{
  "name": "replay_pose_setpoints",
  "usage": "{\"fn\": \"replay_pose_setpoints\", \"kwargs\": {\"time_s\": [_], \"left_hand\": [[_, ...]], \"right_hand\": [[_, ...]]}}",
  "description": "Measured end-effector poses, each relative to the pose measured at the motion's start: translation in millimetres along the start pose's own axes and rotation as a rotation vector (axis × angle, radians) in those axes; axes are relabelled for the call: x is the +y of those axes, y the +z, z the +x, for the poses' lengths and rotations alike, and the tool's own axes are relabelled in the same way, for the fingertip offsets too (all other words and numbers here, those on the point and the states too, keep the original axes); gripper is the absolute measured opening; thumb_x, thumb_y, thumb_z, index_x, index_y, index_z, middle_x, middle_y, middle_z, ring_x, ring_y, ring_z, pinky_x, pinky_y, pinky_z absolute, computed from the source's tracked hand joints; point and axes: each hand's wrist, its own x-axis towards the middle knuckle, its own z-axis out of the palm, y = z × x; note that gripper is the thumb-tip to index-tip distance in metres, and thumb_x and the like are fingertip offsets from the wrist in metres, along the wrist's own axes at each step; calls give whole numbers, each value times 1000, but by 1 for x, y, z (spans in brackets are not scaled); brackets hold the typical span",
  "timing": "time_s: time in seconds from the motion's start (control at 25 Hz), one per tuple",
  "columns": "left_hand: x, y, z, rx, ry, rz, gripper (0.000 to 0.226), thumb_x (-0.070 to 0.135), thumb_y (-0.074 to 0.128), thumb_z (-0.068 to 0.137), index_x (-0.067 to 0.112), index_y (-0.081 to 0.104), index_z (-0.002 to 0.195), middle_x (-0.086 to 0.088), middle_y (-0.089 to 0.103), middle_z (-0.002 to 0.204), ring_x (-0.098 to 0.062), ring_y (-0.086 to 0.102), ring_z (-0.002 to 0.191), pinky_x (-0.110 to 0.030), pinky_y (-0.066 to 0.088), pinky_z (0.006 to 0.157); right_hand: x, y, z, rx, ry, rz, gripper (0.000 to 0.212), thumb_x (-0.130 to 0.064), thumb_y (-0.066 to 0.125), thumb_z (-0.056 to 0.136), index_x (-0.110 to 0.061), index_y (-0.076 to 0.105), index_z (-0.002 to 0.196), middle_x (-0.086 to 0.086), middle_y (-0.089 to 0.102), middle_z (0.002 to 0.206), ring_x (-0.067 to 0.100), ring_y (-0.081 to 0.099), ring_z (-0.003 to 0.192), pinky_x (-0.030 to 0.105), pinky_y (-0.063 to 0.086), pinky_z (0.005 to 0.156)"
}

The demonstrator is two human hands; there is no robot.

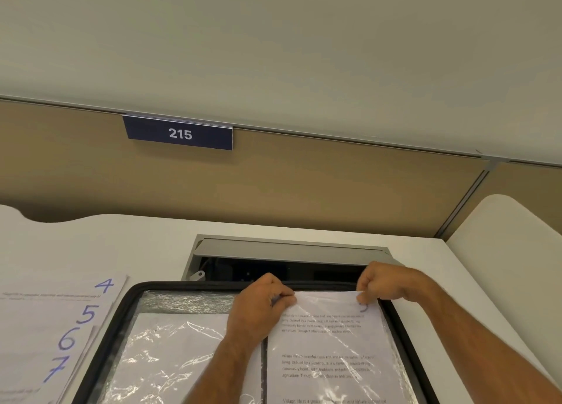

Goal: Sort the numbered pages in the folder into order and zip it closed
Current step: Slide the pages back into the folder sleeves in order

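A white desk (152, 245) fills the lower part of the view, backed by a tan partition wall (304, 184) that carries a dark blue sign (179, 133) reading 215. A grey cable hatch (289, 248) stands open in the desk just behind the folder.

The black zip folder (121, 312) lies open and flat on the desk, its edge running round clear plastic sleeves (170, 343) with printed sheets inside them. To the left of the folder, on the desk, loose pages (45, 327) are fanned out so that the handwritten blue numbers 4, 5, 6 and 7 show down their right edges.

In the right half of the folder lies a printed page (328, 343) under glossy plastic. The left hand (261, 303) pinches its top left corner with curled fingers, the wrist lying over the folder's middle. The right hand (383, 285) pinches the top right corner in the same way, fingers curled tight, partly hiding a handwritten number there that cannot be read.
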Motion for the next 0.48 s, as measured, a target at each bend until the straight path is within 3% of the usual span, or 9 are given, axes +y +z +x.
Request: {"fn": "replay_pose_setpoints", "kwargs": {"time_s": [0.08, 0.16, 0.28, 0.4, 0.48], "left_hand": [[0, 0, 0, -1, 2, 15, 23, 50, 62, 93, 37, 72, 110, 24, 54, 99, 1, 56, 91, -9, 44, 82], [1, 0, 0, -3, 5, 35, 25, 50, 61, 94, 37, 71, 112, 22, 54, 102, -1, 56, 93, -10, 44, 84], [1, 0, -1, -6, 5, 51, 28, 52, 60, 94, 37, 71, 115, 21, 53, 104, -1, 56, 95, -13, 46, 89], [1, 0, -1, 7, 17, 58, 28, 53, 59, 94, 37, 70, 114, 21, 52, 105, 0, 54, 96, -12, 43, 90], [1, 0, 0, 13, 20, 53, 28, 53, 58, 94, 38, 70, 114, 21, 51, 106, -1, 54, 96, -12, 42, 89]], "right_hand": [[-8, 3, 0, 20, -63, 0, 13, -34, 72, 90, -28, 74, 79, -6, 72, 96, 15, 65, 100, 31, 53, 93], [-20, 7, -3, 2, -172, -56, 19, -47, 76, 84, -29, 70, 87, -9, 70, 97, 10, 65, 94, 31, 53, 88], [-31, 18, 0, 20, -227, -350, 28, -47, 83, 74, -34, 61, 85, -10, 66, 103, 12, 60, 100, 37, 40, 95], [-37, 21, 3, 58, -218, -482, 22, -40, 76, 83, -31, 58, 74, -9, 64, 93, 13, 54, 97, 45, 29, 103], [-42, 18, 2, 25, -211, -559, 16, -40, 66, 91, -28, 62, 81, -5, 67, 99, 13, 54, 96, 47, 26, 106]]}}
